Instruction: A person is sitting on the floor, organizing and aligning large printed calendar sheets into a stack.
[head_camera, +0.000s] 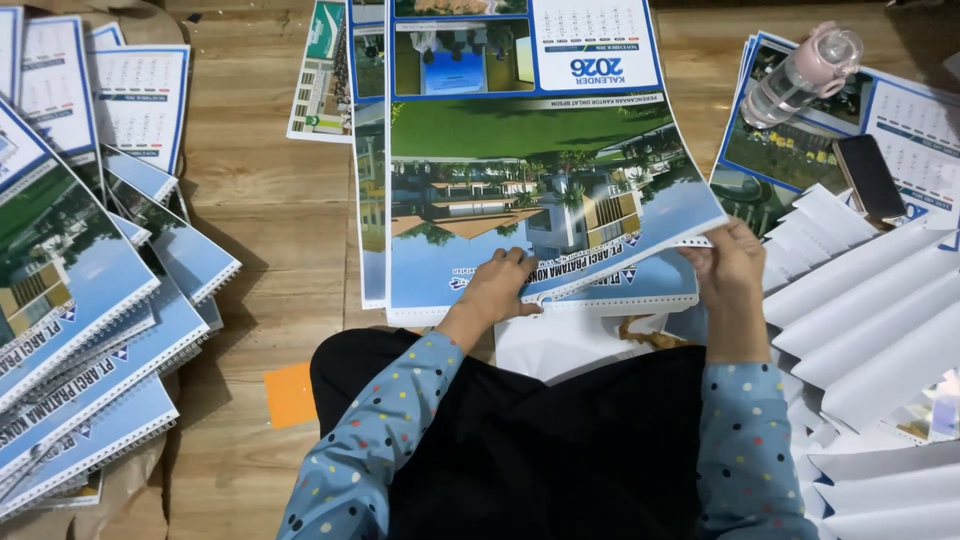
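Right in front of our lap, the top calendar sheet (530, 160) is the landmark for everything else, so we'll place things off that. Our left hand (497, 287) sits on its near edge, fingers curled down and pinching the punched margin. Our right hand (731, 268) has the near right corner, fingers closed on the edge and lifting it a bit, so the corner curls up off the sheet under it (640, 285).

How far along? Our guess is somewhere mid-batch. Left of the top sheet there's a big fanned pile of calendars with wire spines (85, 330), which looks like the finished lot, and quite a lot of it. Under and just left of the top sheet there are more loose sheets (368, 170) with no wire showing, so those still look to be waiting. The sheet we're holding has punched holes along the near edge but we can't tell if any wire is in it yet.

Right of the top sheet is a heap of white folded paper pieces (880, 320), plus another short stack of prints (800, 150) with a clear pink-capped bottle (800, 72) and a dark phone (869, 177) lying on it. An orange scrap (290, 395) sits on the wooden floor (265, 220) near our left knee.
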